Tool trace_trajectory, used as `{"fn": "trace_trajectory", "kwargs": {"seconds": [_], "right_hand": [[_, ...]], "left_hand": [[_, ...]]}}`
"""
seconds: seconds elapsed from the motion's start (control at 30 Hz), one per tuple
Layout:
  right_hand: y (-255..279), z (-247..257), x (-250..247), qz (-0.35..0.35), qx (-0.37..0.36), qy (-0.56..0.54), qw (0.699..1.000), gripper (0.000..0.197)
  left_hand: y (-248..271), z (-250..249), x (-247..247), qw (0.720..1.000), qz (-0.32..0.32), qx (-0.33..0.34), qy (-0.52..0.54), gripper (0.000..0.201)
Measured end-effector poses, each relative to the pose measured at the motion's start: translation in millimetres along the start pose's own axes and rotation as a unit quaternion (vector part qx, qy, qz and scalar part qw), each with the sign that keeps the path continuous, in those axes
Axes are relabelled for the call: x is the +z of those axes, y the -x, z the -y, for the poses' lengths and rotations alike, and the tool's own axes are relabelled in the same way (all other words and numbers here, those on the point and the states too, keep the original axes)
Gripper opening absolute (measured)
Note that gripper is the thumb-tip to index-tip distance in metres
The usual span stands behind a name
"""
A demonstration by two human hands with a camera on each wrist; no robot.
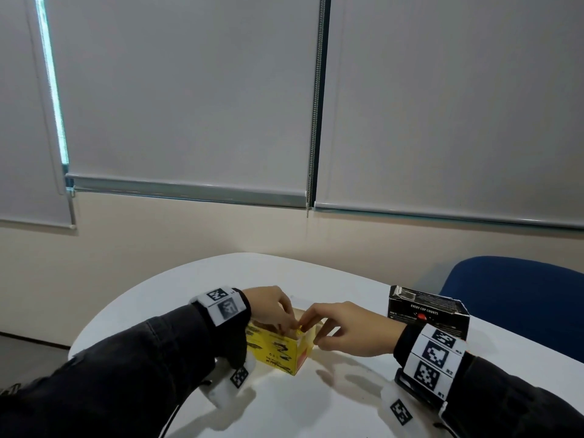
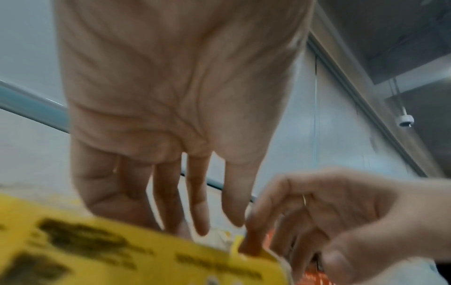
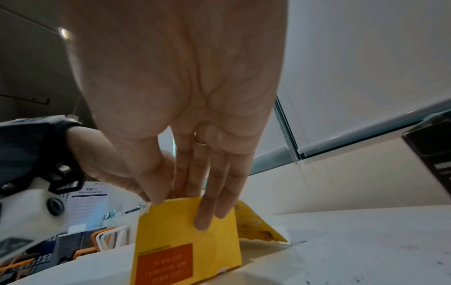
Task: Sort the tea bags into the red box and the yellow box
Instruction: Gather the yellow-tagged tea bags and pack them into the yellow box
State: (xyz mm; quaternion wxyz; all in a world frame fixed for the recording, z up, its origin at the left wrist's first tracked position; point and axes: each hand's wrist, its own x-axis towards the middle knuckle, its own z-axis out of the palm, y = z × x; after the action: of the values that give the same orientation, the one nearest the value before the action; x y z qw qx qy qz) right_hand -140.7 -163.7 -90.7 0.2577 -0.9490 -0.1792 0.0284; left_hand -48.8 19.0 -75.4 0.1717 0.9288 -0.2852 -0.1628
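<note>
Both of your hands meet over the one yellow box (image 1: 278, 350), which stands open near the middle of the white surface (image 1: 177, 289). Your left hand (image 1: 268, 306) reaches down from the left with its fingers (image 2: 200, 217) straight and slightly parted, the tips at the box's open top; whether they grip anything inside you cannot tell, since the left wrist view is blurred there. Your right hand (image 1: 344, 333) comes in from the right: its thumb and forefinger pinch the top edge of the box's end wall, while the other fingers (image 3: 207, 214) lie flat against the outside of that yellow wall, above an orange panel (image 3: 165, 264) printed on it. One flap (image 3: 258, 225) of the box slopes away behind the wall. A single dark box (image 1: 429, 314) stands apart toward the right edge of the surface, beyond your right wrist. No loose tea bag can be made out for certain. One blue chair (image 1: 512, 292) sits past the right edge.
</note>
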Motion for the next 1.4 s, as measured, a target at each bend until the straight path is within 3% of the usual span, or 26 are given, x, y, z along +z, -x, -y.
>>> {"fn": "trace_trajectory", "kwargs": {"seconds": [0.1, 0.2, 0.33, 0.47, 0.67, 0.8, 0.9, 1.0, 1.13, 1.2, 1.33, 1.4], "right_hand": [[5, -5, -4, 0.005, 0.005, -0.009, 1.000, 0.030], [11, -7, -8, 0.009, 0.020, -0.004, 1.000, 0.025], [21, -10, -16, 0.010, 0.049, 0.000, 0.999, 0.020], [37, -13, -25, 0.023, 0.065, -0.004, 0.998, 0.023], [61, -19, -37, 0.054, 0.067, -0.059, 0.995, 0.023], [70, -28, -37, 0.044, 0.088, -0.132, 0.986, 0.019], [67, -36, -37, -0.045, 0.148, -0.219, 0.963, 0.016], [52, -45, -34, -0.134, 0.242, -0.289, 0.917, 0.022], [34, -41, -24, -0.052, 0.346, -0.292, 0.890, 0.034], [28, -41, -17, -0.071, 0.335, -0.308, 0.887, 0.036], [25, -45, -15, -0.221, 0.238, -0.337, 0.883, 0.042], [30, -42, -19, -0.242, 0.198, -0.321, 0.894, 0.042]], "left_hand": [[7, 16, -18, 0.993, -0.078, 0.018, 0.083, 0.024], [12, 37, -30, 0.984, -0.167, -0.024, 0.059, 0.028], [20, 54, -22, 0.982, -0.104, -0.078, 0.134, 0.021], [37, 54, -7, 0.972, -0.055, -0.037, 0.227, 0.019], [50, 47, 12, 0.975, -0.034, 0.014, 0.218, 0.013], [50, 42, 22, 0.966, -0.010, -0.016, 0.257, 0.032], [52, 36, 25, 0.957, 0.037, -0.035, 0.286, 0.045], [53, 25, 25, 0.963, 0.048, -0.025, 0.264, 0.037], [50, 14, 28, 0.974, 0.037, -0.018, 0.223, 0.025], [48, 13, 30, 0.974, 0.040, -0.019, 0.220, 0.024], [48, 19, 29, 0.973, 0.052, -0.009, 0.226, 0.047], [48, 24, 27, 0.970, 0.054, -0.006, 0.237, 0.056]]}}
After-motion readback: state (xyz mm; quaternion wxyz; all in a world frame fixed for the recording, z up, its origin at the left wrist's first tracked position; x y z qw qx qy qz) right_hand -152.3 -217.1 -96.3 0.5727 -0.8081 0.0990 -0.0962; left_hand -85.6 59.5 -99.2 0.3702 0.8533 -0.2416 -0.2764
